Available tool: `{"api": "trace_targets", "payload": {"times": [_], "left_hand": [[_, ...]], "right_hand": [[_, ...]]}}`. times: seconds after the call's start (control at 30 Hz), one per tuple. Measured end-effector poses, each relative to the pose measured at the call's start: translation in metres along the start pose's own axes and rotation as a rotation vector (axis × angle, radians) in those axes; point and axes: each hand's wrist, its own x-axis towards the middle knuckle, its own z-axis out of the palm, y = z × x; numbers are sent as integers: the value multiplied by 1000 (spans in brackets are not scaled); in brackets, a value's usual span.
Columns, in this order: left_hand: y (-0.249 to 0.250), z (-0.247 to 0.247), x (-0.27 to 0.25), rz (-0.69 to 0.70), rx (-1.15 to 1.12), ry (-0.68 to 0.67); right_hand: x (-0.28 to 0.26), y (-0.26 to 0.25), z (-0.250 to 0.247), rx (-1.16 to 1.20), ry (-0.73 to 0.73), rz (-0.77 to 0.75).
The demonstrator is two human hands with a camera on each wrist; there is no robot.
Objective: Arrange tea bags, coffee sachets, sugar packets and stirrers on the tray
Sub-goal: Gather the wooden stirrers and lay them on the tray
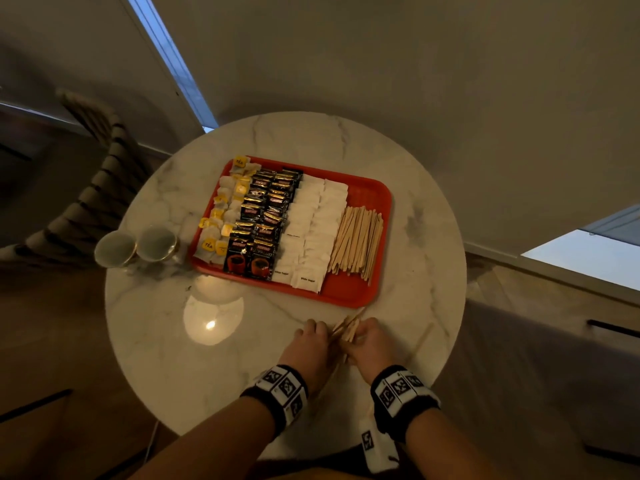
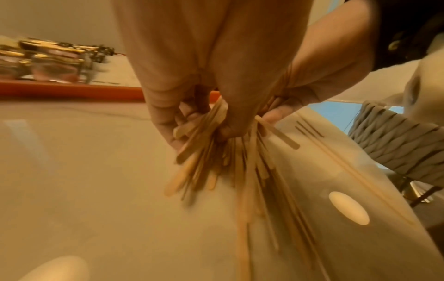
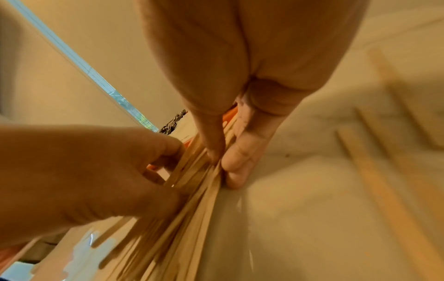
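A red tray (image 1: 372, 194) sits on the round marble table (image 1: 433, 244). It holds tea bags (image 1: 227, 209) at its left, then black coffee sachets (image 1: 263, 223), white sugar packets (image 1: 313, 230) and a row of wooden stirrers (image 1: 356, 242) at its right. In front of the tray, both hands hold a loose bundle of stirrers (image 1: 346, 329) over the table. My left hand (image 1: 313, 336) curls its fingers (image 2: 168, 121) round the bundle (image 2: 204, 152). My right hand (image 1: 367, 336) pinches the bundle (image 3: 187, 209) between thumb and fingers (image 3: 238, 161).
A few loose stirrers (image 1: 424, 337) lie on the table right of my hands, blurred in the right wrist view (image 3: 384, 190). Two white cups (image 1: 135, 247) stand left of the tray. A woven chair (image 1: 97, 174) stands beyond the table's left edge.
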Motion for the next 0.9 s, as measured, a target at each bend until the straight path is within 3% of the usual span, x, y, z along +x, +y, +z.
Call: {"api": "trace_targets", "payload": {"times": [0.1,0.27,0.43,0.63,0.83,0.9], "left_hand": [[-22,-4,-5,-36,7,20],[-45,-6,-19,58,5,26],[-59,-2,-11,95,118,-20],[-79,-17,-5,98,257,-75],[-106,-25,-10,167,377,-32],[-113,-30,-9,200,399,-43]], "right_hand": [[25,23,21,16,-34,16],[6,-8,33,101,-13,31],[13,-9,57,190,-32,25],[-16,-43,71,359,14,42],[-32,-54,67,74,287,-39],[-33,-58,67,8,295,-41]]}}
